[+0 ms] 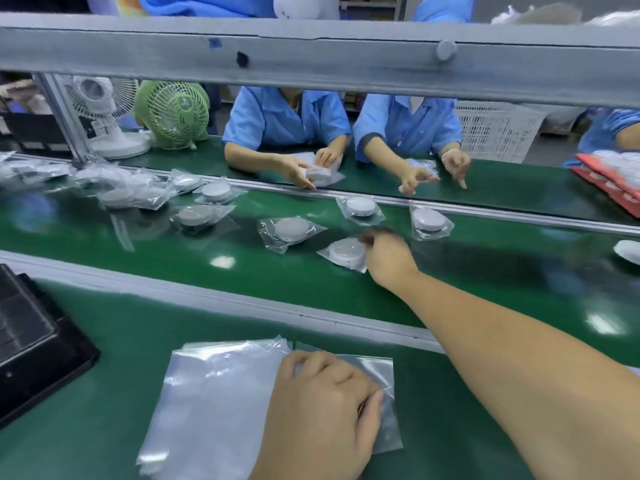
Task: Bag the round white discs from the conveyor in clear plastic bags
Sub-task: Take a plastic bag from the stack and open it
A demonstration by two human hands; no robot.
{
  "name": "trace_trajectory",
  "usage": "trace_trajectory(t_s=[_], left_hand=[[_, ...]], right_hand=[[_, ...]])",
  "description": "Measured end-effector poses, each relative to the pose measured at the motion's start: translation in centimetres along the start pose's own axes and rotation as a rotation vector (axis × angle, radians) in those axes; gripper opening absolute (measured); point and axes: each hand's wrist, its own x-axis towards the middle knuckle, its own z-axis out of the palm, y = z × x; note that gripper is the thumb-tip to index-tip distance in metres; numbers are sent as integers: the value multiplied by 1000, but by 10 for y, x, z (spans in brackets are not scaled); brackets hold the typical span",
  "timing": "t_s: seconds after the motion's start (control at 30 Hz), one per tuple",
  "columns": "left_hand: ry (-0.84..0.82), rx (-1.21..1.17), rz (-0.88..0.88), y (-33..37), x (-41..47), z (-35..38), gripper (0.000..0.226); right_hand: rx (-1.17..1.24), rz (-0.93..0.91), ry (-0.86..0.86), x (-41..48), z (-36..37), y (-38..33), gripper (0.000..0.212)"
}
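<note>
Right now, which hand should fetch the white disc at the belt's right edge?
Right: the right hand is out over the conveyor, nearer that disc; the left hand pinches the bag stack.

Two fans [100, 109] [175, 114], one black tray [31, 341], one white crate [495, 129].

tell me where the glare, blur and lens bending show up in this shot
Head view throughout: ceiling lights glare as white patches on the conveyor belt; the fingers of the right hand smear with motion blur at a bagged disc; the grey overhead rail bows from wide-angle distortion; the clear bags under the left hand shine pale.
</note>
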Motion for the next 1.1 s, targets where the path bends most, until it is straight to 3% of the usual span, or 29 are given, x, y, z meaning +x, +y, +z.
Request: trace_trajectory(t_s=[0.13,0.2,0.27,0.33,0.47,0.67,0.73,0.8,0.97,1.03,1.1], left_hand=[[-4,-14,7,0,0,1,15],[4,-24,3,-1,0,1,15],[13,-28,4,-2,1,2,15],[21,-22,10,-2,2,3,16],[28,-20,19,-1,1,7,16],[-5,4,-52,1,1,-2,21],[-10,15,-87,1,4,-8,21],[-8,30,-122,-2,10,-14,23],[49,-105,-180,-8,29,-27,20],[62,-190,-207,-7,28,-26,19],[23,-217,-212,-6,20,-21,20]], right_hand=[[312,215,159,11,-1,-5,26],[533,380,131,24,-6,2,22],[923,527,122,34,-11,12,24],[1154,663,149,31,-17,24,25],[1136,735,94,25,-16,49,22],[1037,630,-185,-1,-40,34,29],[873,538,-186,-20,-48,21,26],[691,360,-160,-50,-53,10,25],[595,-311,-271,-171,-59,3,31],[514,-347,-235,-202,-55,10,35],[460,-288,-103,-214,-47,20,23]])
